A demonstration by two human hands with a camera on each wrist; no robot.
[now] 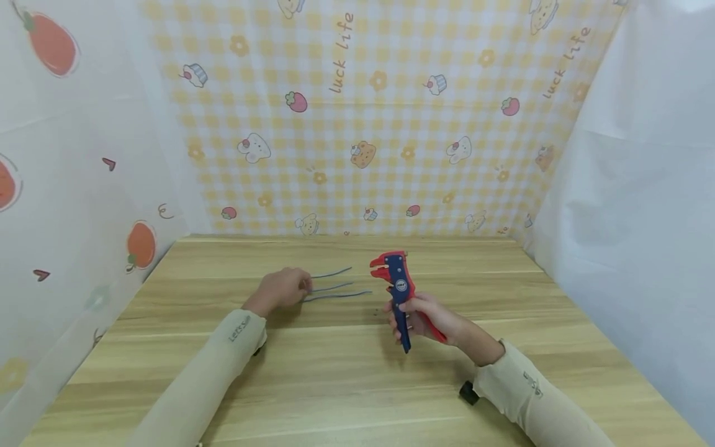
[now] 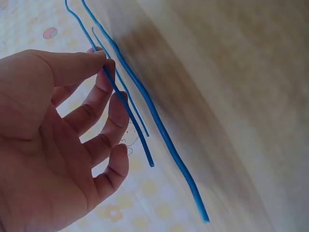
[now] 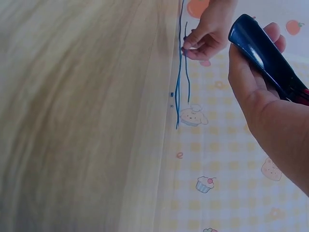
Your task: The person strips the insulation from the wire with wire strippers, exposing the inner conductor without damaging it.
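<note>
Forearms (image 1: 203, 372) forward and apart, left fingers (image 2: 91, 108) against thumb (image 2: 79, 67), right fingers (image 3: 244, 75) in a grip.

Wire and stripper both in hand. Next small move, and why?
I'd probably lift the middle wire and bring its right end to the stripper: the left grip pinches that wire, the end is free, and the right grip holds the stripper, its jaws apart, facing the wire.

Right hand (image 1: 438, 318) grips red-and-blue pliers (image 1: 399, 276) — left hand (image 1: 282, 287), apparently, pinches one of three blue wires (image 1: 334, 287).
</note>
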